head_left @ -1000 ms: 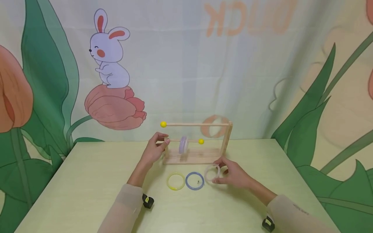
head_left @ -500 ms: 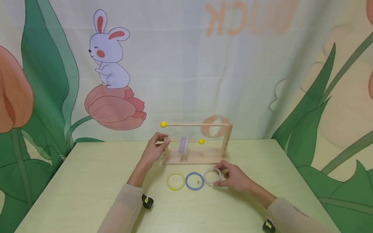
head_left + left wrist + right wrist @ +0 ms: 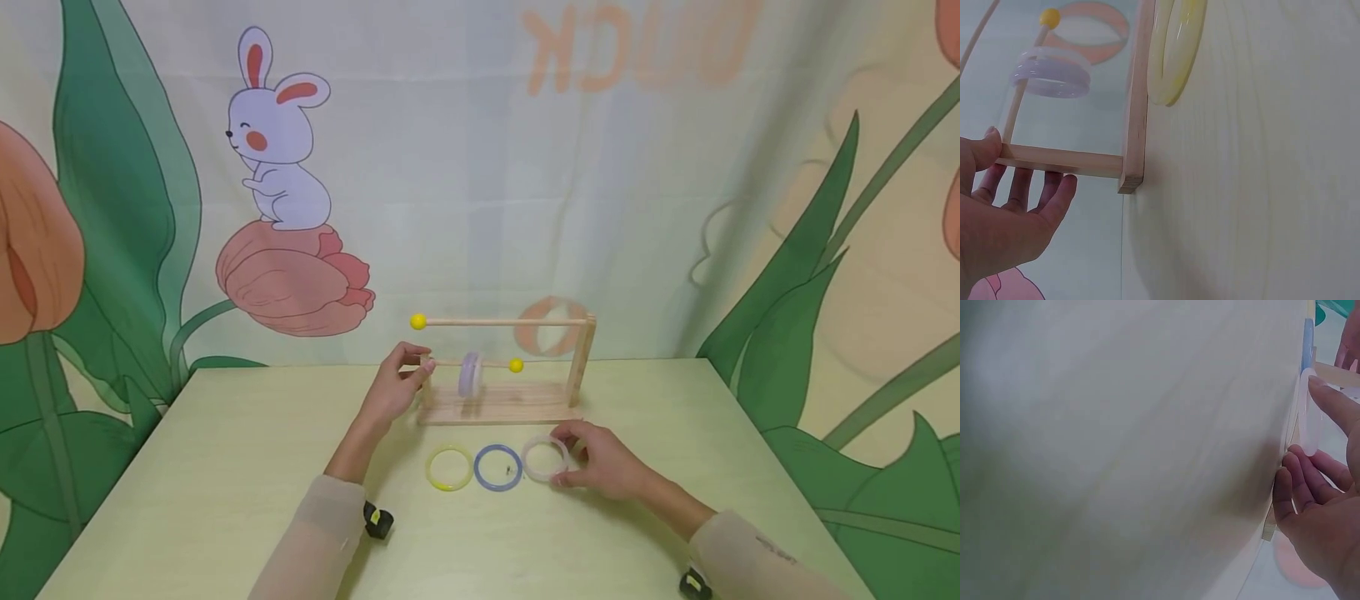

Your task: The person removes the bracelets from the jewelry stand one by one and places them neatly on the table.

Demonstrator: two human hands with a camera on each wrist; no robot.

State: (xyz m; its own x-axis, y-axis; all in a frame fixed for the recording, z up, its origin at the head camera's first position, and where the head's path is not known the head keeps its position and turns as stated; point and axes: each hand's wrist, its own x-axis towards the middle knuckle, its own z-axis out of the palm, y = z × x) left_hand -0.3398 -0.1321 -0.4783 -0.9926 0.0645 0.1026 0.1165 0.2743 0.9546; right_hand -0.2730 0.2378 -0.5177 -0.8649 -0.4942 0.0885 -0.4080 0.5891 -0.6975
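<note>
Taking twelve as straight away from the person, the rack [image 3: 500, 407] stands at twelve from the blue ring [image 3: 476, 467], its back near the far edge of the table [image 3: 247, 467]. The left hand [image 3: 396, 387] grips the top of the rack's left post [image 3: 1079, 160], thumb on one side and bent fingers on the other. The right hand [image 3: 607, 462] pinches the pink ring [image 3: 524, 458], thumb at five and fingertips at one, parted nearly the ring's width; whether that ring touches the table I cannot tell. It is just beside the blue ring, at three from it, and the yellow ring [image 3: 449, 487] lies at nine. A narrow strip of table parts these rings from the rack's front edge.

The lilac ring [image 3: 467, 375] and white ring [image 3: 478, 377] hang on the lower rod [image 3: 497, 364], whose lower ball [image 3: 516, 366] points to three, with an open gap before the right post [image 3: 581, 362]. The upper rod [image 3: 502, 322] points to nine. Wide tabletop stretches from each hand to the side edges, at nine and three.
</note>
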